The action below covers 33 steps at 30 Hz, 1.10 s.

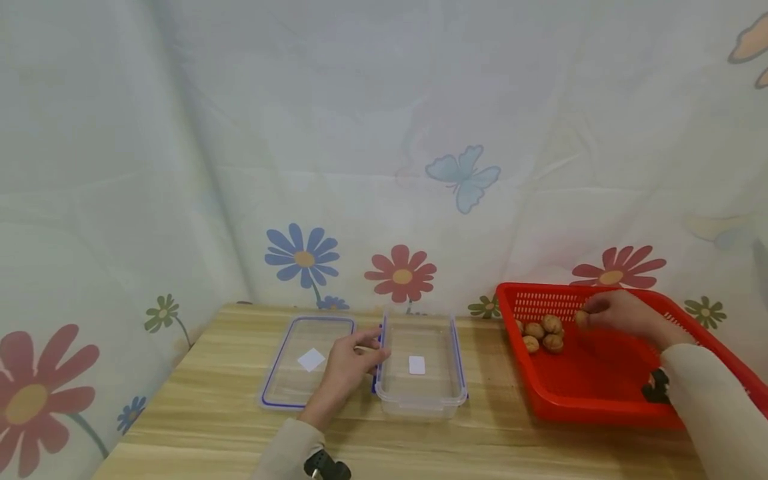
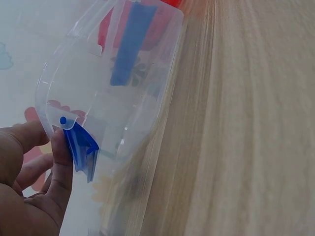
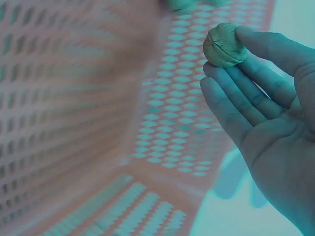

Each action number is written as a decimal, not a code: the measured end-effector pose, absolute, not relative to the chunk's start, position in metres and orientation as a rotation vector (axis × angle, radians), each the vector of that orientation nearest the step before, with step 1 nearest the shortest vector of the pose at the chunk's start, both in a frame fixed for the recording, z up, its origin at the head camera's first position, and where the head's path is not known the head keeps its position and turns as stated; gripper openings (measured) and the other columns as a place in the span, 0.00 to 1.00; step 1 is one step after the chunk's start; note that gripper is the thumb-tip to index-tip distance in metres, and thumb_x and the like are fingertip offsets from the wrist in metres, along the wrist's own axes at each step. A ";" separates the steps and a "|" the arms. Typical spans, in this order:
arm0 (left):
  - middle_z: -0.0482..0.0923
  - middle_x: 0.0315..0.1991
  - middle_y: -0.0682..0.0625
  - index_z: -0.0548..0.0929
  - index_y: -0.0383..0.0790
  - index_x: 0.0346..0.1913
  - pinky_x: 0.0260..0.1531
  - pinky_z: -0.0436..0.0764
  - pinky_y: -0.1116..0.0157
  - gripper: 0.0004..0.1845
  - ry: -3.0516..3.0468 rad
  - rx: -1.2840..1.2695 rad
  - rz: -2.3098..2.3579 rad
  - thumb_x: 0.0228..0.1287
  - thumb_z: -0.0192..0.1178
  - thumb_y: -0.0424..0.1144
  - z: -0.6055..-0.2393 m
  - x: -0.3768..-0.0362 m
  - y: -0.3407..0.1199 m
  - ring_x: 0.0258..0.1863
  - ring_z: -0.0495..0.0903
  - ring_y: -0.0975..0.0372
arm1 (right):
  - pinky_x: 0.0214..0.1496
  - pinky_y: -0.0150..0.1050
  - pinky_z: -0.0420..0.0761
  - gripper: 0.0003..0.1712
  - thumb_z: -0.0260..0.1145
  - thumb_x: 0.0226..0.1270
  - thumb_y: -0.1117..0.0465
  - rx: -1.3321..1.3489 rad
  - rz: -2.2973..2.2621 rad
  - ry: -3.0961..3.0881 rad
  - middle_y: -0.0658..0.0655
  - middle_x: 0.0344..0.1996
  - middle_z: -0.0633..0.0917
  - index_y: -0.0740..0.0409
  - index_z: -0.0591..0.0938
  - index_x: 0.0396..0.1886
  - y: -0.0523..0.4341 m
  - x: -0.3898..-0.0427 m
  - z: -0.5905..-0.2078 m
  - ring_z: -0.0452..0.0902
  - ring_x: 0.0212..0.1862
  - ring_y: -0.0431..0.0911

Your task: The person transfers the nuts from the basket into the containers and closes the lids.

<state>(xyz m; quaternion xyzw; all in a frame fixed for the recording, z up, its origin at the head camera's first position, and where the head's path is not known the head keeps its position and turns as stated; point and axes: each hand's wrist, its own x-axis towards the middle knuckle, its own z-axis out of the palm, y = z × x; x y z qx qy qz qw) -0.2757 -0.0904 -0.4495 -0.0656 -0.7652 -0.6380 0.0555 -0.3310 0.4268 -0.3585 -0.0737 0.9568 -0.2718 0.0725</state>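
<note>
My right hand [image 1: 627,315] is over the red basket [image 1: 600,410], pinching a walnut [image 3: 224,45] between the thumb and fingertips. Several more walnuts [image 1: 551,325] lie in the basket's left part. On the table, a clear plastic box [image 1: 421,403] has its lid off and a white label inside its outline. My left hand [image 1: 348,363] grips the box's left rim; the left wrist view has the thumb and a finger at the rim beside a hanging blue latch [image 2: 81,147].
A clear lid [image 1: 300,383] with a blue seal and a white label lies left of the box, partly under my left forearm. The wooden table [image 1: 204,387] meets a flower-printed curtain [image 1: 336,133] behind.
</note>
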 end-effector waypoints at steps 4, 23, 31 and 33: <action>0.82 0.40 0.43 0.85 0.27 0.62 0.31 0.89 0.63 0.23 -2.321 -0.187 -1.933 0.64 0.74 0.29 -0.449 -0.275 -0.089 0.32 0.84 0.60 | 0.56 0.63 0.86 0.31 0.76 0.72 0.52 -0.328 -0.855 2.961 0.67 0.54 0.87 0.70 0.82 0.64 0.412 -0.323 -0.339 0.83 0.49 0.58; 0.82 0.41 0.42 0.85 0.27 0.62 0.32 0.90 0.62 0.24 -2.310 -0.175 -1.959 0.65 0.74 0.29 -0.448 -0.275 -0.088 0.32 0.84 0.60 | 0.52 0.40 0.88 0.31 0.72 0.75 0.46 -0.444 -1.081 3.128 0.67 0.57 0.86 0.62 0.81 0.67 0.333 -0.256 -0.280 0.83 0.57 0.64; 0.82 0.40 0.43 0.85 0.28 0.62 0.31 0.89 0.63 0.24 -2.310 -0.143 -1.968 0.65 0.75 0.30 -0.447 -0.274 -0.088 0.30 0.85 0.60 | 0.47 0.22 0.81 0.26 0.73 0.75 0.53 -0.530 -1.276 3.143 0.62 0.57 0.87 0.58 0.82 0.66 0.315 -0.232 -0.286 0.86 0.51 0.42; 0.83 0.41 0.43 0.85 0.28 0.62 0.31 0.89 0.63 0.24 -2.306 -0.139 -1.972 0.65 0.75 0.30 -0.446 -0.272 -0.088 0.30 0.84 0.60 | 0.47 0.22 0.82 0.24 0.73 0.75 0.54 -0.549 -1.323 3.138 0.60 0.56 0.88 0.57 0.83 0.66 0.310 -0.228 -0.289 0.84 0.49 0.34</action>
